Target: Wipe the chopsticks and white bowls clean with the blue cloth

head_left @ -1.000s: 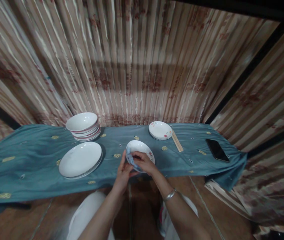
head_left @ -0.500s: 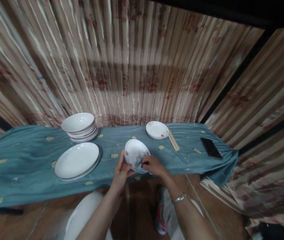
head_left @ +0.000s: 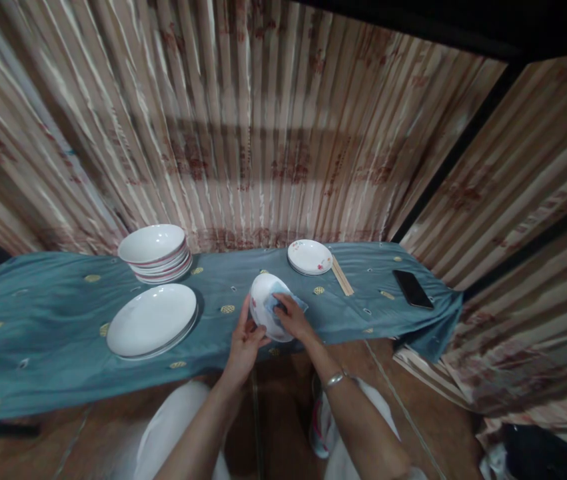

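A white plate with small red flowers (head_left: 262,288) is held up, tilted, over the table's front edge. My left hand (head_left: 247,340) grips its left and lower rim, thumb on the front face. A light blue cloth (head_left: 299,305) lies against the plate's inner face. My right hand (head_left: 290,316) is closed on this cloth and presses it to the plate; its fingertips are partly hidden. On the table to the left lie large oval white plates (head_left: 153,320), stacked. Behind them stands a stack of white bowls with reddish rims (head_left: 153,245).
Small flowered plates (head_left: 310,257) sit stacked at the back, beside wooden chopsticks (head_left: 342,276). A black phone (head_left: 412,289) lies farther right on the teal tablecloth (head_left: 233,267). Pleated curtains (head_left: 263,133) hang behind the table, with a dark post (head_left: 443,173) at the right.
My right hand has moved the cloth up across the plate's face, from its lower right toward the middle. The plate has turned and tilted a little in my left hand.
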Demonstrator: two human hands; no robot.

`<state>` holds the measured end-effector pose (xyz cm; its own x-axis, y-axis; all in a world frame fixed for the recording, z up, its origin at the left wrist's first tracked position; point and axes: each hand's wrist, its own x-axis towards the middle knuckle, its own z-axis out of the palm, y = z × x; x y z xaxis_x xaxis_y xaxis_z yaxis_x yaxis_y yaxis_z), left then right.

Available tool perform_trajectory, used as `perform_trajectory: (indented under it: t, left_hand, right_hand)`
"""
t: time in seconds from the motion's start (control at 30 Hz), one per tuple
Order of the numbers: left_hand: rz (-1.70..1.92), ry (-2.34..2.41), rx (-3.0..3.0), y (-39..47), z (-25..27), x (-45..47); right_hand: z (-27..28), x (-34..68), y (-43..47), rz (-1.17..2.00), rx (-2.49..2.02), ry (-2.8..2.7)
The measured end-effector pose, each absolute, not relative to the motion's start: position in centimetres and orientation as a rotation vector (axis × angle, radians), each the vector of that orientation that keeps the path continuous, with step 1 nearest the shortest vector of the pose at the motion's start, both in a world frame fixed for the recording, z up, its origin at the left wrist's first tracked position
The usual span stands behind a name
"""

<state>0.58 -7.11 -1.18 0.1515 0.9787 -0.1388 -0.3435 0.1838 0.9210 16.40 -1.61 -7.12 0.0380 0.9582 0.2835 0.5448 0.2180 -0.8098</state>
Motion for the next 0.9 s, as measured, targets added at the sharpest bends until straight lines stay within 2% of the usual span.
perform_trajectory:
  t: [0.17,0.4,0.67,0.77,0.9]
  left_hand:
    - [1.155,0.93,0.871,-7.3,-1.1,0.2]
    - [1.16,0.91,0.797,-7.2,-2.0,-1.3]
    - [1.178,0.939,0.766,-6.8,-2.2,-2.0]
    - [1.177,0.921,0.771,-6.7,-2.2,-2.0]
    - [1.163,0.898,0.784,-6.6,-2.3,-2.1]
  right_hand:
    - [-6.4,14.5,-2.0,0.667,-1.252,-1.612]
    - [-4.0,12.8,-4.3,0.985,-1.025,-1.703]
    - [-3.1,14.8,-5.5,1.251,-1.24,-1.811]
    - [-2.8,15.6,-5.9,1.188,-1.362,-1.882]
    - [-2.7,16.3,-6.3,0.858,-1.57,-2.019]
